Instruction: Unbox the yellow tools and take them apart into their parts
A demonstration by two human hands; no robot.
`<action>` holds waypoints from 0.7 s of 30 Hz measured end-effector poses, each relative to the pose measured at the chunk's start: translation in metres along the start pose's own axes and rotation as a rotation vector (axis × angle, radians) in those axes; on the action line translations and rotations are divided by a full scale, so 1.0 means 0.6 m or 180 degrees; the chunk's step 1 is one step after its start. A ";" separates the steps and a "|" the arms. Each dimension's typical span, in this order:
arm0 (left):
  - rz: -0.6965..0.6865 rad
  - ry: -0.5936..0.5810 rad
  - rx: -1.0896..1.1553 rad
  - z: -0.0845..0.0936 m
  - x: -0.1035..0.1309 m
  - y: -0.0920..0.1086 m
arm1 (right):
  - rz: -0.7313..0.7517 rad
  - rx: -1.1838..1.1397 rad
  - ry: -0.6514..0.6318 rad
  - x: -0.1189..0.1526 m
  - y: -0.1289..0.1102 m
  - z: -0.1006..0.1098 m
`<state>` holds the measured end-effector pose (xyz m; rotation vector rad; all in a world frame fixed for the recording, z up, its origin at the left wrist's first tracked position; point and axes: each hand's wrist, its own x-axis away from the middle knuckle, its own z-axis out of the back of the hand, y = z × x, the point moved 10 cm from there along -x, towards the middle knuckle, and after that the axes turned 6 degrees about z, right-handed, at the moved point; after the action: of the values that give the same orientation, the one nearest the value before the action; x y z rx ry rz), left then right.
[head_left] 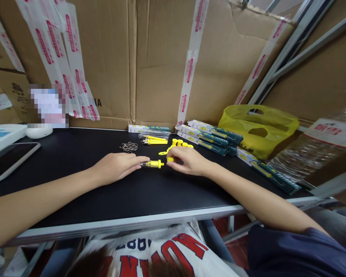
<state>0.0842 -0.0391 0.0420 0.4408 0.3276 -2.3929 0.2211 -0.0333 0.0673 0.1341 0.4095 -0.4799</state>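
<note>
Between the fingers of my left hand (118, 167) is a clear tube with a yellow end (154, 164), lying level and pointing right. My right hand (188, 159) pinches a small yellow piece (170, 159), a short gap away from the tube's yellow tip. Just behind my right hand stand several yellow caps (179, 142). A bundle of thin yellow sticks (156, 141) lies beyond the tube, beside clear tubes (154, 135). Some bent metal hooks (128, 147) are heaped behind my left hand.
Green and white boxes (209, 137) are stacked at the back right, near a yellow plastic bag (256, 127) and a large clear bottle (314, 142). A phone (11, 161) rests at the left of the black table (127, 204). Cardboard walls (158, 69) rise behind.
</note>
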 end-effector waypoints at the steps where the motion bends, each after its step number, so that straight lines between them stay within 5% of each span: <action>1: 0.0007 -0.0002 0.0010 0.000 0.000 0.000 | -0.0106 0.0105 0.0039 0.002 0.011 0.014; 6: 0.0028 0.0011 0.0063 0.001 0.000 -0.002 | -0.1117 0.0502 -0.0024 0.036 0.111 0.082; 11: 0.0019 0.0037 0.0061 0.001 0.001 -0.003 | -0.1660 0.0506 -0.0881 0.085 0.187 0.058; 16: 0.0003 0.0040 0.0008 0.002 0.001 -0.001 | -0.1639 0.0352 -0.1370 0.102 0.198 0.014; 21: -0.0027 0.0027 -0.0053 0.001 0.001 0.001 | -0.1576 0.0039 -0.1440 0.097 0.181 -0.002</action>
<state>0.0838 -0.0401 0.0422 0.4430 0.3537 -2.3953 0.3191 0.0378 0.0456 -0.0692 -0.0124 -0.9763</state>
